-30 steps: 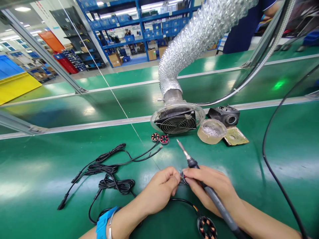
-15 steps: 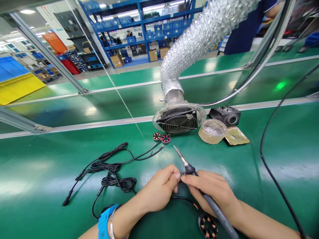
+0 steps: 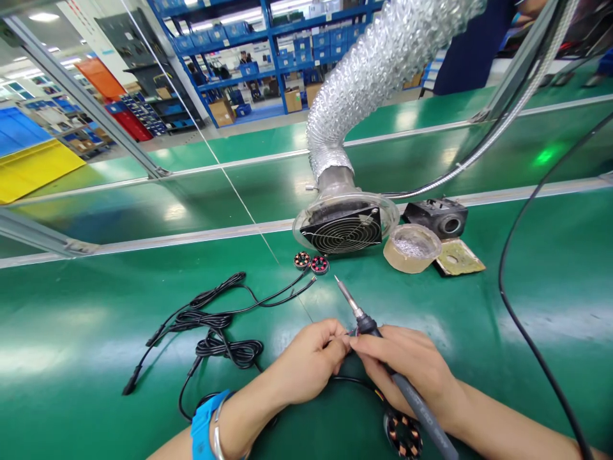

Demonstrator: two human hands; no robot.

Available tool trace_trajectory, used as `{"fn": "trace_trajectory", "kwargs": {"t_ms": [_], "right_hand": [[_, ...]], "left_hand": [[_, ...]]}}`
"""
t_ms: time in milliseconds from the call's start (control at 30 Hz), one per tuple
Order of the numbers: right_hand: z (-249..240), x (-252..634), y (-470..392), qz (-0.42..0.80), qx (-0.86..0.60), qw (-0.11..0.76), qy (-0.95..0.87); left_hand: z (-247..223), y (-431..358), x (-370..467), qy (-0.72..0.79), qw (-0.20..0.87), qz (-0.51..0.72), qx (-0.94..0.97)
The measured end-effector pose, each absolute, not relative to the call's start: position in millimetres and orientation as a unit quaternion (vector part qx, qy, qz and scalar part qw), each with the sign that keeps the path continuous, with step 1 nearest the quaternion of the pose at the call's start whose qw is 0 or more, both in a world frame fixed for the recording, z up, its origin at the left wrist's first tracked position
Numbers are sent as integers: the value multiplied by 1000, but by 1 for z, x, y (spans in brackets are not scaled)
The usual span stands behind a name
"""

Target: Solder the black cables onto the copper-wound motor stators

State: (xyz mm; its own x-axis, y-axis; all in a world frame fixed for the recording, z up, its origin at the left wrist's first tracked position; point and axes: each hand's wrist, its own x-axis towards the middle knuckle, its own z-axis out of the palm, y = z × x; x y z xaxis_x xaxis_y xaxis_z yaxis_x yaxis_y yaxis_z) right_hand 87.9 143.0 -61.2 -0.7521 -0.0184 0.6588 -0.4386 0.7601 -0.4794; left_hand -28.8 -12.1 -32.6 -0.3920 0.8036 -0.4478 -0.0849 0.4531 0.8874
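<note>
My right hand [image 3: 414,361] is closed around a soldering iron [image 3: 421,412], its bare metal tip pointing up and away. My left hand [image 3: 311,361] is pinched, its fingertips meeting those of my right hand. Thin wires [image 3: 354,332] show between the two sets of fingertips, mostly hidden. Below my right hand lies a round motor stator [image 3: 403,436] with copper windings, partly covered by the iron's handle. A black cable [image 3: 353,379] with coloured wires runs to it from under my left hand.
Two small stators, one copper [image 3: 301,259] and one with red windings [image 3: 319,264], lie ahead. Coiled black cables [image 3: 230,350] are at left. A fume extractor [image 3: 342,231], a round solder-filled tub [image 3: 412,249], a yellow sponge [image 3: 458,257] and an iron stand [image 3: 438,217] stand behind.
Both hands keep almost the same pose, with the soldering iron still in my right hand. The view has shifted slightly.
</note>
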Motion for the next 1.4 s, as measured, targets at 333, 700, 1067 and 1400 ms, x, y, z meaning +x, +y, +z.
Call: {"fn": "trace_trajectory", "kwargs": {"t_ms": [333, 700, 1067, 1400], "right_hand": [[-61, 84, 140, 429, 15, 275, -861], [-57, 90, 145, 437, -13, 250, -864], [-17, 126, 175, 438, 5, 275, -856], [-25, 125, 168, 500, -6, 268, -823]], "left_hand": [[-34, -10, -28, 733, 433, 470, 234], [-36, -6, -21, 756, 396, 467, 233], [-38, -7, -16, 769, 387, 458, 223], [-34, -7, -15, 775, 388, 448, 220]]}}
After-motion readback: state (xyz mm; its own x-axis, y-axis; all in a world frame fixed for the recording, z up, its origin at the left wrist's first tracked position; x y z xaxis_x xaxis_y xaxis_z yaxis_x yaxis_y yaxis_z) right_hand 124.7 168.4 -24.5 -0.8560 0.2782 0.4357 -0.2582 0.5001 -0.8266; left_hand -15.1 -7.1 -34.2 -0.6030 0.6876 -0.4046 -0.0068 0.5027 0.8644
